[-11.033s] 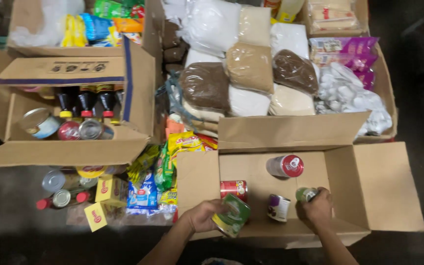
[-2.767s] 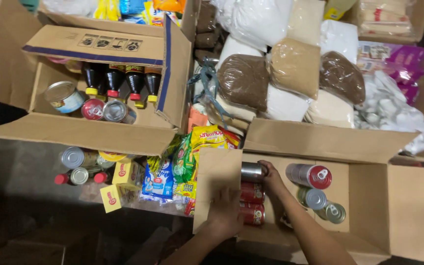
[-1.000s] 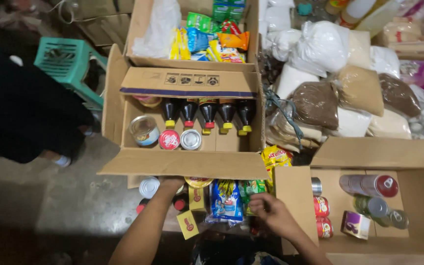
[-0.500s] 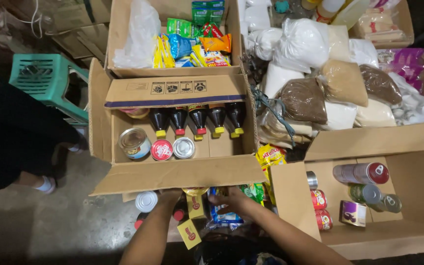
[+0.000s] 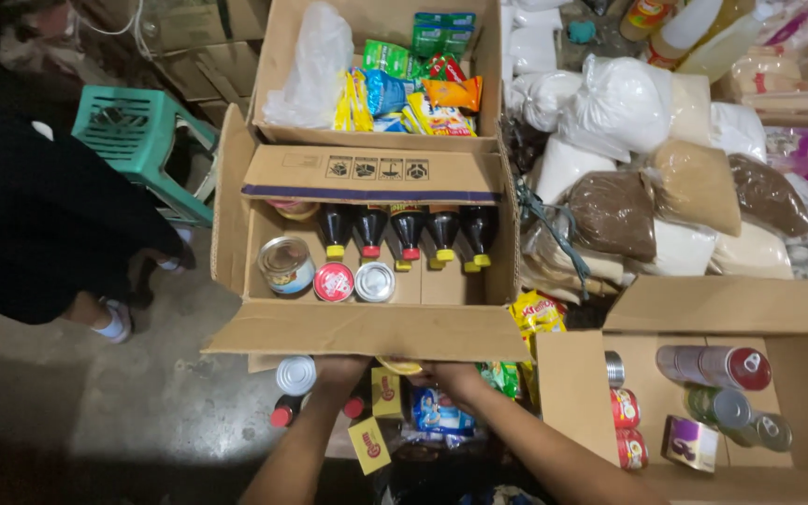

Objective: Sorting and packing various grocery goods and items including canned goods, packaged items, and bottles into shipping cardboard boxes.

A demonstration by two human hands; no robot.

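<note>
Centre frame: open cardboard box (image 5: 367,329) of dark bottles (image 5: 408,231) and tins (image 5: 334,281).
Lower right: second box (image 5: 572,402) of cans.
Bottom centre: small packets (image 5: 387,393) under the front flap.
Left hand (image 5: 340,371) and right hand (image 5: 455,379) reach among these packets, fingers hidden beneath the flap; grip cannot be told.
Step, judged: picking up packets. A secure hold must come first.

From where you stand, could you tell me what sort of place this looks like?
Probably a storeroom or packing area for grocery parcels. Open cardboard boxes sit on a bare concrete floor, one holding dark sauce bottles and cans, with tied bags of dry goods stacked alongside.
</note>
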